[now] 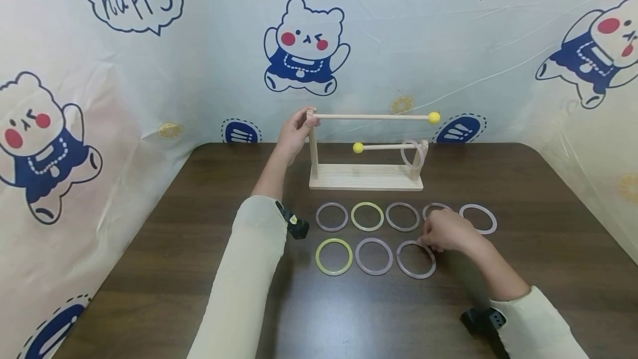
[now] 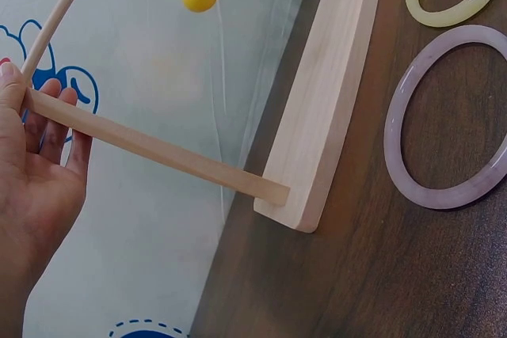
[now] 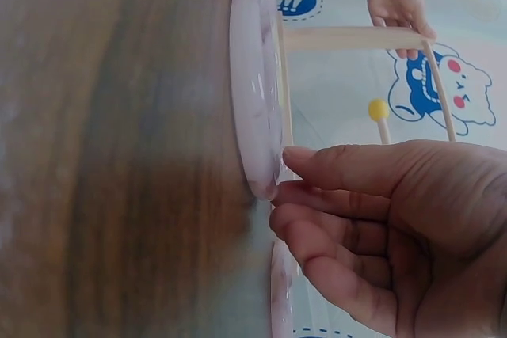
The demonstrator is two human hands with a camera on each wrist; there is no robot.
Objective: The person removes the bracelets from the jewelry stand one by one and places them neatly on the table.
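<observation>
A pale wooden rack (image 1: 366, 177) stands at the back of the table, with two rods tipped by yellow balls. My left hand (image 1: 296, 134) grips the top of its left post, where the upper rod joins; the left wrist view shows thumb and fingers about that post (image 2: 158, 148). One translucent bangle (image 1: 405, 155) hangs on the lower rod near the right post. In front lie two rows of bangles. My right hand (image 1: 451, 230) pinches the right edge of the front row's rightmost lavender bangle (image 1: 416, 276), which the right wrist view shows edge-on between thumb and finger.
The back row holds lavender bangles (image 1: 332, 230), a yellow bangle (image 1: 367, 229) and a pale bangle (image 1: 492, 220) at the right end. Left in the front row are a yellow bangle (image 1: 334, 273) and a lavender bangle (image 1: 374, 273). A printed cloth (image 1: 379, 60) hangs behind the table.
</observation>
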